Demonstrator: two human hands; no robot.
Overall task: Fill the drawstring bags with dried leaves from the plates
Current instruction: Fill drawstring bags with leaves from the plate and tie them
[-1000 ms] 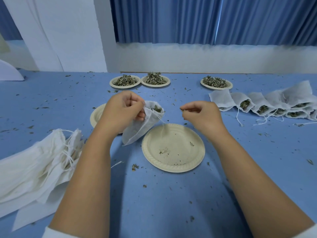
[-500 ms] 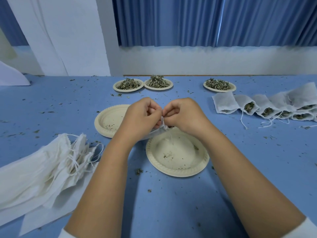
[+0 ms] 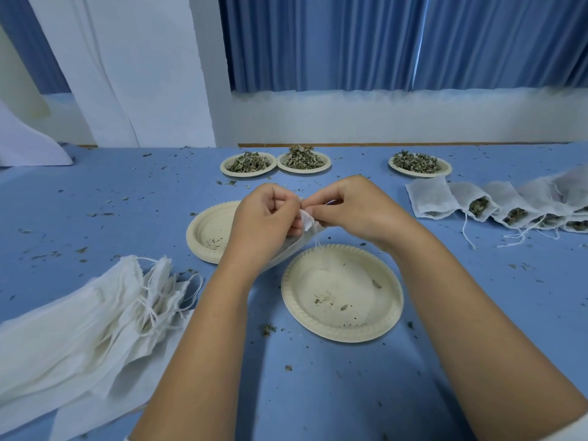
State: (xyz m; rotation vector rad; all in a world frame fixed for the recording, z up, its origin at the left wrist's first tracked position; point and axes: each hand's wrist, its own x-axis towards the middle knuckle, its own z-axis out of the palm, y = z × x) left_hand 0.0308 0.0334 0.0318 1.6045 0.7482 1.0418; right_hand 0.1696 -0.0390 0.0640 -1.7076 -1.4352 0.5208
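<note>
I see the left hand (image 3: 264, 218) and right hand (image 3: 356, 211) both pinching the gathered mouth of the small white mesh drawstring bag (image 3: 308, 221), held above the blue table (image 3: 318, 393) between two beige paper plates (image 3: 337, 281).

Blue curtains (image 3: 381, 43) behind; white wall (image 3: 381, 116); blue tbl (image 3: 95, 192); poss. wood trim (image 3: 413, 144).

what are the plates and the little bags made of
The near plate looks like pressed paper pulp: matte beige, crimped rim. The filled bags look like thin white nonwoven or gauze fabric: soft folds, faintly see-through.
</note>
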